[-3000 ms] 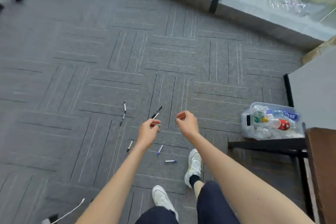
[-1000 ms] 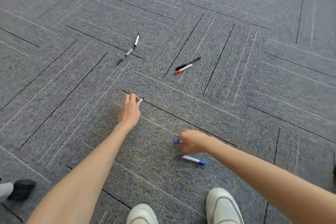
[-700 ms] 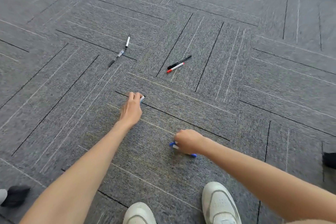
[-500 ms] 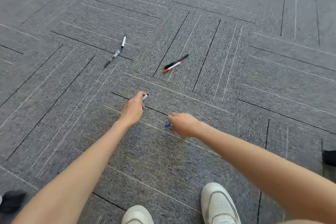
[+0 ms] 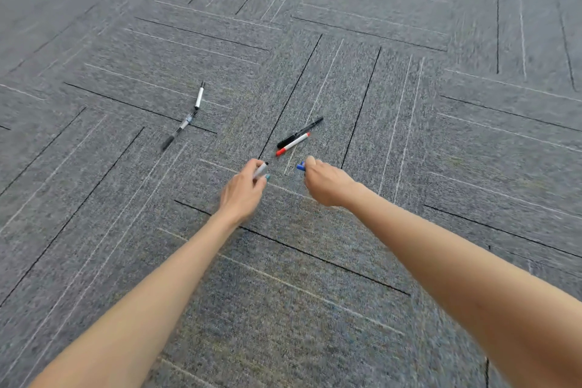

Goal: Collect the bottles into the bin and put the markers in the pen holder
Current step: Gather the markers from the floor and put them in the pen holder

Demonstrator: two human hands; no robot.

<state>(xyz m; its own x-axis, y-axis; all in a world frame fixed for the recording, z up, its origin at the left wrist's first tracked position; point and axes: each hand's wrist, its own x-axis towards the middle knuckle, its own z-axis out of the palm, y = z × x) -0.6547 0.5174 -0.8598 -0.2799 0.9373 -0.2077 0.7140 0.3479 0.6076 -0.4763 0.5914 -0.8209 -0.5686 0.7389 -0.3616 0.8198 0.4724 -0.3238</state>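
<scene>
Both hands are reaching toward the middle of the frame, low over the grey carpet (image 5: 409, 72). The left hand (image 5: 244, 192) is curling its fingers round a grey-white marker (image 5: 260, 171), whose dark tip is poking out above the knuckles. The right hand (image 5: 327, 183) is closing on a blue-ended marker (image 5: 300, 166) that is sticking out at its left side; whether it is holding more than one cannot be told. Just above the hands, a red-capped marker (image 5: 293, 144) and a black marker (image 5: 300, 132) are lying side by side, nearly touching and slanting up to the right. In the upper left, a white marker (image 5: 199, 98) and a clear-and-dark pen (image 5: 179, 131) are lying end to end. Neither the pen holder nor the bin is showing. The person is probably going for the red and black pair. That is calling for tucking the held marker back into the palm, freeing thumb and forefinger, and pinching both barrels together at mid-length so neither is rolling away.
</scene>
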